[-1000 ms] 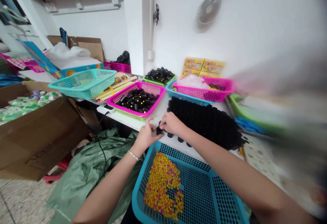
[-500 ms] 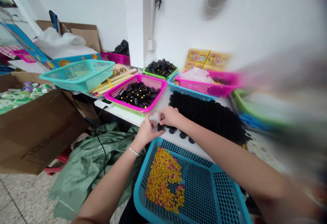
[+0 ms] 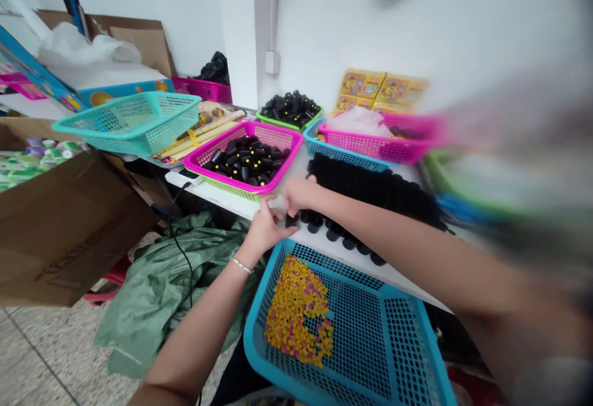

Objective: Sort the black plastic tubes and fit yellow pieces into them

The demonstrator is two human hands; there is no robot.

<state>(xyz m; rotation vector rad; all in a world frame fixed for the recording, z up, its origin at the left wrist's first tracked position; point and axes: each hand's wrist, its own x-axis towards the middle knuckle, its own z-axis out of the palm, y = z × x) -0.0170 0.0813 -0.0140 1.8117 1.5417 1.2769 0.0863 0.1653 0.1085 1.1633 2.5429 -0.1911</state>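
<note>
Head view: our left hand [image 3: 265, 228] and right hand [image 3: 299, 194] meet just beyond the far left corner of the blue basket [image 3: 370, 332]. Both sets of fingers are narrowed onto one small black piece [image 3: 291, 219]. That piece sits on the bench [image 3: 229, 203] edge, touching both hands, at the near left end of the packed block of black pieces [image 3: 370, 186] that runs along the basket's far side.

We judge that this fiddly work goes best with the piece held square and low over the bench, the right hand steadying from above while the left fingertips work from the side. We should also avoid knocking the neighbouring pieces in the row.

The yellow and pink bits [image 3: 296, 313] lie heaped in the basket's left half, near the left wrist. The pink basket [image 3: 285, 168] of black cylinders stands further beyond the blue basket, to the left.
</note>
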